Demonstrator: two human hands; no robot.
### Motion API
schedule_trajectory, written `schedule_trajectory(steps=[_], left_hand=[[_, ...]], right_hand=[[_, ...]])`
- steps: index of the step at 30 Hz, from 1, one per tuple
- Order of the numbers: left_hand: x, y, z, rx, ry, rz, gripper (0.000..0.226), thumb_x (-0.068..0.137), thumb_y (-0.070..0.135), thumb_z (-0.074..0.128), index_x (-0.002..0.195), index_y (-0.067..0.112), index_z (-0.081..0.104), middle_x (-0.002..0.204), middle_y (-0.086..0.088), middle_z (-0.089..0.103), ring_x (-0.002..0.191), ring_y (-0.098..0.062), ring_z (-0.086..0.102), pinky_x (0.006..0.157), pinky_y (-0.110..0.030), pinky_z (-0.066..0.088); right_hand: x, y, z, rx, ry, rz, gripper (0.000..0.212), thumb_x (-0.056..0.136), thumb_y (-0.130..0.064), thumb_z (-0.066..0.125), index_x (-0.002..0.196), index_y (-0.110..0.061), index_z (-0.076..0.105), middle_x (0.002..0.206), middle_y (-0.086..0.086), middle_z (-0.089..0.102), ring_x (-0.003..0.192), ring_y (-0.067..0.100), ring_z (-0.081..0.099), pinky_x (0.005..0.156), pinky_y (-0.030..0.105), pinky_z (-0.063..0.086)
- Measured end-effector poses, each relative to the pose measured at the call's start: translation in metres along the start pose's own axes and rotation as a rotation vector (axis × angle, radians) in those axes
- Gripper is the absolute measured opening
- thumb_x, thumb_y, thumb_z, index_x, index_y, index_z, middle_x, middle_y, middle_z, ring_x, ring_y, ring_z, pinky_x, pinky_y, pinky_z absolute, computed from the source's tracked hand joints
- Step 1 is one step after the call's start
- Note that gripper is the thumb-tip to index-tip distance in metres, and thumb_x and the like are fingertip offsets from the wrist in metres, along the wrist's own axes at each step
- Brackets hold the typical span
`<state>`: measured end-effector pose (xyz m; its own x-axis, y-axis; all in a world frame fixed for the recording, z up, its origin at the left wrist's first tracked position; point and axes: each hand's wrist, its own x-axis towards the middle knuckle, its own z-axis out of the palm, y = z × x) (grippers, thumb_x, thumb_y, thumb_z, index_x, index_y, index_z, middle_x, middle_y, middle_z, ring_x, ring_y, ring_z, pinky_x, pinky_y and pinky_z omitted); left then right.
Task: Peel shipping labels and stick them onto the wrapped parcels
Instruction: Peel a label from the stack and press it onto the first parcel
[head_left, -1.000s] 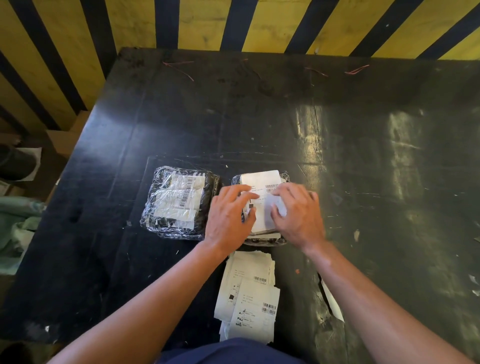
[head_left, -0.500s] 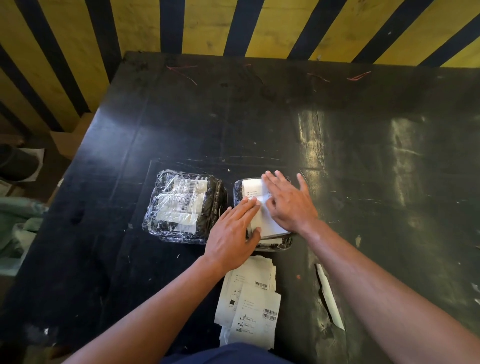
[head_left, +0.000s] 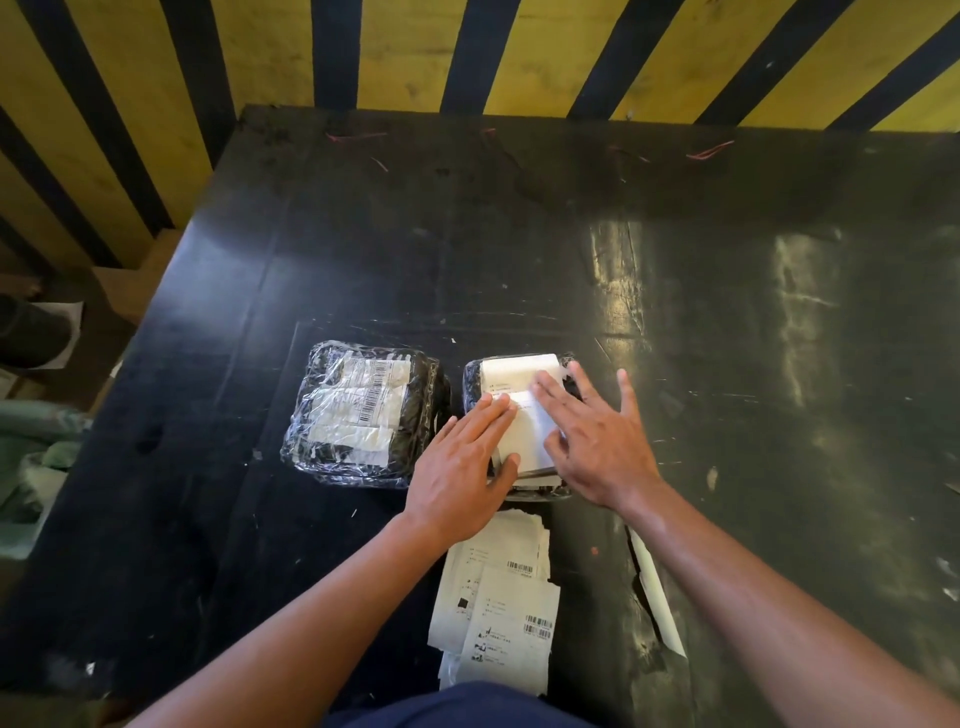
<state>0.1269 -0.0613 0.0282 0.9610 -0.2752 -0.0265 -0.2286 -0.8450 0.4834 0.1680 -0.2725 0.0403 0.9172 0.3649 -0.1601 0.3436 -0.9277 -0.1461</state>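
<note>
Both hands — left (head_left: 462, 467), right (head_left: 597, 441) — lie flat, fingers straight, on the label (head_left: 519, 415); smooth outward from the centre — no bubbles.

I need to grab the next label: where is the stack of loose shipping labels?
In the head view the stack of loose labels lies on the black table at its near edge, between the forearms, just nearer than the right-hand parcel.

two wrapped parcels (head_left: 363, 413) (head_left: 519, 415), one pile of shipping labels (head_left: 501, 603), one loose white paper strip (head_left: 657, 597), two hands (head_left: 462, 467) (head_left: 597, 441).
</note>
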Motion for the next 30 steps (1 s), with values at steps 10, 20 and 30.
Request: schedule_trajectory(steps=[10, 20, 30], left_hand=[[-0.001, 0.000, -0.002, 0.000, -0.018, -0.002, 0.066, 0.107, 0.050, 0.047, 0.165, 0.030, 0.026, 0.172, 0.015, 0.021, 0.158, 0.001, 0.005, 0.130, -0.038, 0.023], [0.001, -0.004, -0.002, 0.000, -0.020, 0.005, 0.065, 0.106, 0.050, 0.049, 0.164, 0.032, 0.028, 0.172, 0.017, 0.022, 0.159, 0.001, 0.007, 0.130, -0.042, 0.026], [-0.001, -0.002, 0.000, -0.013, 0.004, 0.007, 0.066, 0.105, 0.048, 0.051, 0.164, 0.029, 0.031, 0.171, 0.015, 0.026, 0.159, 0.000, 0.011, 0.127, -0.040, 0.033]], right_hand=[[-0.008, 0.008, -0.014, 0.029, 0.055, 0.041, 0.071, 0.097, -0.045, 0.015, 0.164, -0.025, 0.030, 0.170, -0.008, 0.024, 0.161, 0.021, 0.010, 0.125, 0.068, -0.003], [-0.047, 0.014, 0.007, -0.019, 0.044, 0.043, 0.060, 0.105, -0.047, 0.020, 0.163, -0.035, 0.022, 0.169, -0.016, 0.016, 0.161, 0.021, 0.009, 0.124, 0.071, -0.004], [-0.055, -0.020, 0.009, 0.059, -0.008, -0.053, 0.064, 0.104, -0.049, 0.025, 0.165, -0.030, 0.018, 0.171, -0.011, 0.017, 0.161, 0.017, 0.011, 0.126, 0.067, -0.004]])
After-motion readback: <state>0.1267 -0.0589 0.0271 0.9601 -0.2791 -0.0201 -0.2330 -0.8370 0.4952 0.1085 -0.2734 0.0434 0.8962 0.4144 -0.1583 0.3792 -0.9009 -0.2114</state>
